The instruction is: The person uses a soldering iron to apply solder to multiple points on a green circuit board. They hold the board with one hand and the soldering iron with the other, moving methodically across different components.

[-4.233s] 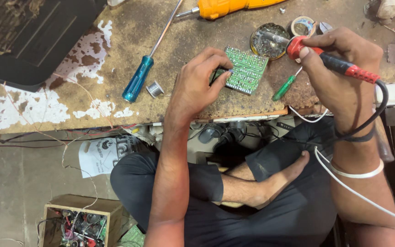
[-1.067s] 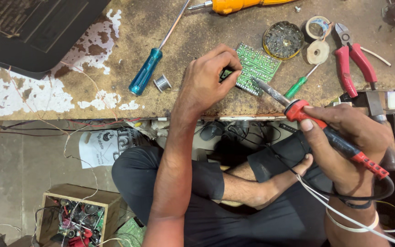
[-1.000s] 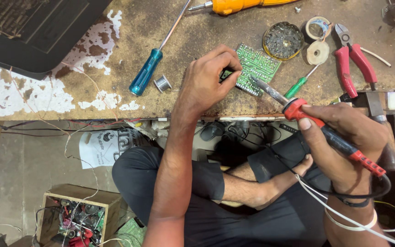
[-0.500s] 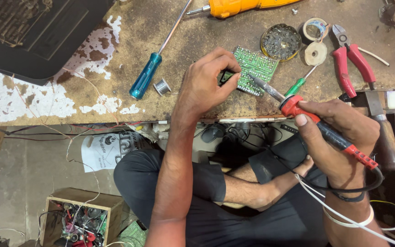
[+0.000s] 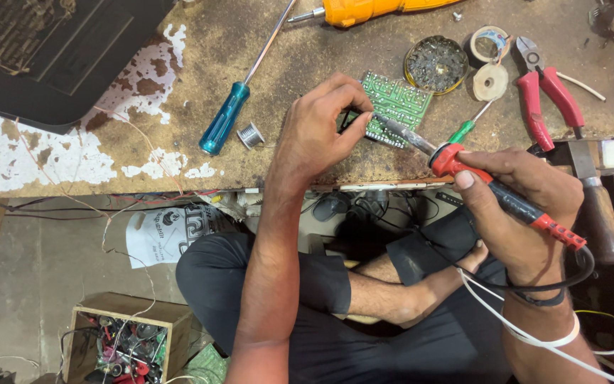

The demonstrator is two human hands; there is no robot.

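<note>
The green circuit board lies flat on the counter, near its front edge. Left hand pinches its near edge, grip closed tight there. Right hand is wrapped round the red soldering iron, tip at the board. Board looks light, stiff, probably fragile, so edges are the safest hold.

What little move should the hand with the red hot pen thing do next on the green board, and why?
Probably hold the tip steady against the board's near edge. The soldering iron in the right hand already has its tip at the edge of the green circuit board, right beside the left hand's fingertips pinching that spot. With fingers so close, any slide looks risky.
</note>
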